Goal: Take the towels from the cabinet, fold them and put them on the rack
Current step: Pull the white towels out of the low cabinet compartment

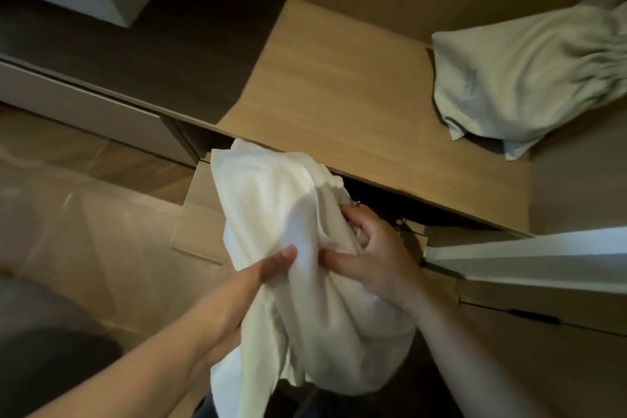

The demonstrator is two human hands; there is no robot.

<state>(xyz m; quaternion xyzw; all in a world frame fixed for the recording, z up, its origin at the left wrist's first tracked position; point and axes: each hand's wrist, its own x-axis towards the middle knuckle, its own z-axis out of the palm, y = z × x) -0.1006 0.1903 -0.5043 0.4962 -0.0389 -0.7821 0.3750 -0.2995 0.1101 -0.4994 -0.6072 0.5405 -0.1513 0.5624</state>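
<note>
Gripping the white towel (271, 207) from both sides, the two hands sit just in front of the wooden shelf (339, 95), a little below its front edge. The left hand (268, 270) pinches a fold of cloth, with the thumb on top and the fingers hidden under the fabric. The right hand (376, 248) has its fingers curled into a bunched gather of the same towel, and its thumb stretches toward the left hand. The two thumbs are close but apart. Both forearms are bare.

The towel is crumpled, not folded. Its long axis runs from the shelf's front edge back toward the person. The far end rises in a rounded hump that overlaps the shelf's edge, and the near end hangs in loose pleats below the hands. Behind the right hand a dark gap opens under the shelf.

On the shelf, toward its right rear and well apart from the hands, lies a rumpled grey-beige cloth (529, 78), its gathered end pointing right. A white panel (529, 258) juts out below the shelf's right end. Left of the shelf and lower down is a wood-patterned floor (84, 214).
</note>
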